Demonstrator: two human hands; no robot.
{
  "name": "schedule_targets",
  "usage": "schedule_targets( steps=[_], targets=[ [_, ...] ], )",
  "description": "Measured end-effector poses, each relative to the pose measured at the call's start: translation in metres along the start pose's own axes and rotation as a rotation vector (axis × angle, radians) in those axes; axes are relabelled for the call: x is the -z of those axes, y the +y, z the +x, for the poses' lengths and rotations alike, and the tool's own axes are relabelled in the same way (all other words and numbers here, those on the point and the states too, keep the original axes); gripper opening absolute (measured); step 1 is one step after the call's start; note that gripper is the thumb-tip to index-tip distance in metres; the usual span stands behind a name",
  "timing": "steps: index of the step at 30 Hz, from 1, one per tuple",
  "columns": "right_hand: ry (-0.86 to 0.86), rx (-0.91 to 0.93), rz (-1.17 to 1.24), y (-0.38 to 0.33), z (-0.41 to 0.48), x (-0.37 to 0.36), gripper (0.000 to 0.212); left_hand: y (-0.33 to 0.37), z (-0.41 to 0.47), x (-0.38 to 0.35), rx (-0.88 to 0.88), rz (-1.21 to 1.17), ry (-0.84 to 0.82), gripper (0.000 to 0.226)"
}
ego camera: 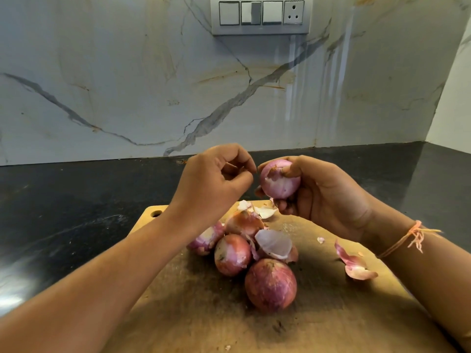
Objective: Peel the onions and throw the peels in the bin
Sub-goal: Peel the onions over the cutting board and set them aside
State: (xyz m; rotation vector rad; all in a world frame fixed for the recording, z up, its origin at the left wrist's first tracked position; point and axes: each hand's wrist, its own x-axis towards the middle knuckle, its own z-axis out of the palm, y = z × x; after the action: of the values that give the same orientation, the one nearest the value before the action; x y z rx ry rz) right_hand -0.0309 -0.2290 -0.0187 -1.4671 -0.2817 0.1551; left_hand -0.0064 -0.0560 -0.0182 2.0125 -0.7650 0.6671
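Observation:
My right hand (pixel 321 197) holds a partly peeled red onion (pixel 279 180) above the far edge of the wooden cutting board (pixel 193 301), thumb pressed on its top. Just left of it, my left hand (pixel 216 179) has its fingers curled and pinched together beside the onion; whether a scrap of peel is between them is unclear. Several more red onions lie in a pile on the board, the nearest and largest one (pixel 270 284) still in its skin. Loose peels lie among them (pixel 274 243) and at the board's right side (pixel 355 266).
The board rests on a dark stone counter (pixel 63 212) against a marble-patterned wall (pixel 127 85). A switch and socket panel (pixel 261 14) is mounted on the wall above. No bin is in view.

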Motion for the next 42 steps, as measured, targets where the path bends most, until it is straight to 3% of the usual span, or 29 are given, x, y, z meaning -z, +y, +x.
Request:
schedule_targets(
  steps=[7,14,21,28,33,42],
  targets=[
    [0.026,0.002,0.028,0.000,0.001,0.004,0.037,0.009,-0.002,0.000,-0.037,-0.001,0.015,0.027],
    [0.022,0.012,0.023,0.001,0.001,0.005,0.032,0.004,-0.001,-0.001,-0.149,0.111,0.025,0.016],
    [0.011,0.041,-0.001,-0.002,0.000,0.004,0.045,-0.003,0.001,0.002,-0.206,0.178,0.024,0.013],
    [-0.009,0.077,-0.036,-0.001,0.000,0.004,0.040,0.006,-0.002,-0.001,-0.008,-0.053,-0.001,0.013],
    [-0.046,0.140,-0.238,0.002,0.000,0.005,0.044,0.006,-0.002,-0.005,0.146,-0.238,-0.006,0.013],
    [-0.030,0.246,-0.397,0.005,0.000,0.004,0.041,0.007,-0.002,-0.009,0.149,-0.257,0.028,0.005]
  ],
)
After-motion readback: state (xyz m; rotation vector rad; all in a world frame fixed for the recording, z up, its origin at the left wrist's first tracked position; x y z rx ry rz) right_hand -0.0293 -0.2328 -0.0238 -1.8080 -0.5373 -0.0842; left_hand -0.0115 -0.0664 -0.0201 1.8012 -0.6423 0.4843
